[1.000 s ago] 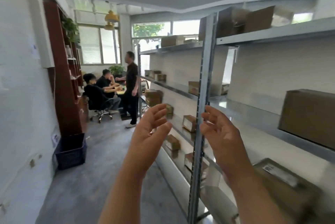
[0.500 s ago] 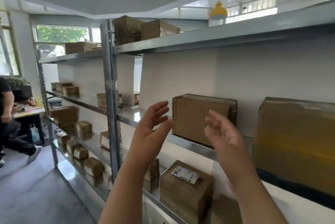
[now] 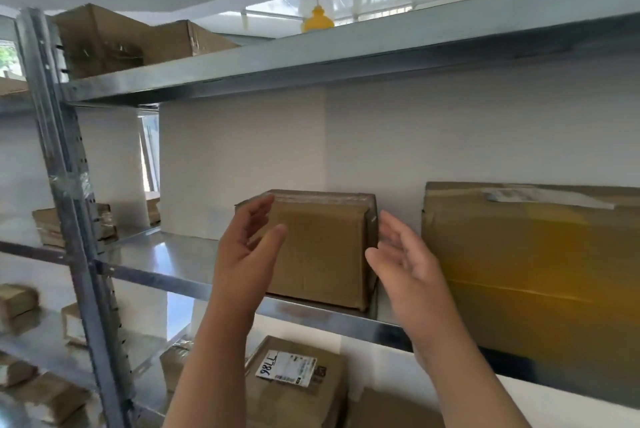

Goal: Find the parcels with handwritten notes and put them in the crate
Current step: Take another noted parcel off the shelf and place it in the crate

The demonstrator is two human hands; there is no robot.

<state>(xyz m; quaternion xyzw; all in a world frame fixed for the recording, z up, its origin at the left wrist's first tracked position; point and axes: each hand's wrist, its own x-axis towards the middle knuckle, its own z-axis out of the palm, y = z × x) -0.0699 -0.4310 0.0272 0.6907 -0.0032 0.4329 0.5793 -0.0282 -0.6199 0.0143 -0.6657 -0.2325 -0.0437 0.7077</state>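
Note:
A plain brown cardboard parcel (image 3: 322, 247) stands on the middle metal shelf (image 3: 166, 265). My left hand (image 3: 247, 251) is open in front of its left edge, and my right hand (image 3: 405, 261) is open just off its right side; neither grips it. On the shelf below lies another brown parcel (image 3: 298, 382) with a white label (image 3: 286, 368) bearing handwritten digits. No crate is in view.
A big brown box (image 3: 533, 268) with yellow tape fills the shelf to the right. Two boxes (image 3: 121, 39) sit on the top shelf. Several small parcels (image 3: 45, 226) lie on the left bay's shelves beyond the steel upright (image 3: 65, 185).
The view has swung right, from the room with people to the shelves, and moved closer. Both open hands have come up to either side of the plain parcel.

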